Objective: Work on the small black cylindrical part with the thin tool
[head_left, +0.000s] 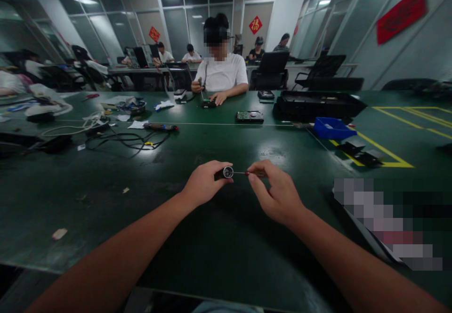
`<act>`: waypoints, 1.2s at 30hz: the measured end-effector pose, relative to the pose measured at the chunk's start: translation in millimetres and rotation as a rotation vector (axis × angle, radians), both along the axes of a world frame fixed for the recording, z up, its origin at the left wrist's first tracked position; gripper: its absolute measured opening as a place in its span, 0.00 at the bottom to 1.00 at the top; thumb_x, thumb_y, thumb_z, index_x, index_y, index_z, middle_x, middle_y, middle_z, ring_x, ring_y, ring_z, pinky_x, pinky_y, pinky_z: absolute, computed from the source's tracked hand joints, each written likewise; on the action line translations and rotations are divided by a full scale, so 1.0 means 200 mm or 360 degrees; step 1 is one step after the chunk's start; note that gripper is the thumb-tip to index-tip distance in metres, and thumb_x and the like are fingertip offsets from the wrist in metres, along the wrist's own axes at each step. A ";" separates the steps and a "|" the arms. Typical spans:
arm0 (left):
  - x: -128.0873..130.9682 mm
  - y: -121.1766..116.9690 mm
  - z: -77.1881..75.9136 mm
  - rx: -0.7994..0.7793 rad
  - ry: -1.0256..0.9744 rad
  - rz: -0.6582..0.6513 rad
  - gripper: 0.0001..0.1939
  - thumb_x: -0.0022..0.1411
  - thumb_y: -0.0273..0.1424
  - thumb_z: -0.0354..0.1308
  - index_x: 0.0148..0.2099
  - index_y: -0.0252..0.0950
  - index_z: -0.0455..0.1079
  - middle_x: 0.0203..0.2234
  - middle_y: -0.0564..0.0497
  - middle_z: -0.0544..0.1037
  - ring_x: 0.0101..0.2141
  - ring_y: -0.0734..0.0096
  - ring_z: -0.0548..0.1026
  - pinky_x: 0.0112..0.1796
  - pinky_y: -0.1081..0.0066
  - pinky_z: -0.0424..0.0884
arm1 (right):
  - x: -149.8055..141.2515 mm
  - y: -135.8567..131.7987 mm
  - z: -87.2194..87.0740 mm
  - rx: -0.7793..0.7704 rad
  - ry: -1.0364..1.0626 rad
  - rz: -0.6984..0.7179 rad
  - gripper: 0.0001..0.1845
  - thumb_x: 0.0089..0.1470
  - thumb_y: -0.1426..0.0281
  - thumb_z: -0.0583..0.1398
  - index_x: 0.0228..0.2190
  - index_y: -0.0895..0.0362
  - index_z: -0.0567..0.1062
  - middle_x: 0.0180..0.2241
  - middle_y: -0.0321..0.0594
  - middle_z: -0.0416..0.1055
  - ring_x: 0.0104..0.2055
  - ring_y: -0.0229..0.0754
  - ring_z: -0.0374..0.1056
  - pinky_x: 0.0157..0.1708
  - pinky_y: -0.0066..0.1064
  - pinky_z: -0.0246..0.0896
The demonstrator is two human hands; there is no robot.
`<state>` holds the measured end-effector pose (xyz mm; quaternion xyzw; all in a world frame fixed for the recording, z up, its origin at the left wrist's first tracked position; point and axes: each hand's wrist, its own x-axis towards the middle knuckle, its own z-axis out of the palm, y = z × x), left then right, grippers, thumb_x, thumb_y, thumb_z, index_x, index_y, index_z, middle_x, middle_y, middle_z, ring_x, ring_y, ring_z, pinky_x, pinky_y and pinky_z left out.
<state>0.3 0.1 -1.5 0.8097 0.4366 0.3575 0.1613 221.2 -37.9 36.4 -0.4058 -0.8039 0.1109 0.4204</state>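
My left hand is closed around a short black tool handle with a silver chuck end, held just above the green table. My right hand pinches a thin metal bit whose tip meets the chuck; something small and red shows at my fingertips. Both hands sit close together at the table's middle, forearms stretched out from the near edge.
A person in a white shirt works opposite me. A hard drive, black case, blue bin, screwdriver and tangled cables lie beyond. Small scraps dot the left. More people sit at far desks.
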 end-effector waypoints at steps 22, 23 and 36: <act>0.00 0.00 0.02 0.0037 0.0055 0.0006 0.19 0.62 0.30 0.67 0.56 0.41 0.75 0.49 0.49 0.80 0.48 0.62 0.78 0.52 0.59 0.73 | -0.01 0.11 -0.11 -0.0508 0.1142 -0.0170 0.14 0.64 0.57 0.58 0.37 0.54 0.74 0.31 0.37 0.74 0.32 0.40 0.72 0.37 0.37 0.70; 0.00 0.00 0.02 0.0034 0.0051 0.0008 0.20 0.62 0.30 0.67 0.56 0.41 0.75 0.49 0.49 0.80 0.48 0.62 0.78 0.52 0.59 0.73 | -0.01 0.10 -0.10 -0.0481 0.1111 -0.0178 0.13 0.64 0.57 0.58 0.37 0.54 0.73 0.31 0.37 0.74 0.32 0.40 0.72 0.37 0.38 0.69; -0.01 0.00 0.00 0.0030 0.0266 0.0024 0.20 0.63 0.28 0.65 0.57 0.44 0.74 0.50 0.51 0.79 0.49 0.61 0.77 0.51 0.60 0.73 | -0.01 0.02 -0.04 -0.0076 0.0224 -0.0236 0.09 0.68 0.65 0.53 0.39 0.54 0.71 0.31 0.39 0.77 0.33 0.42 0.75 0.34 0.34 0.64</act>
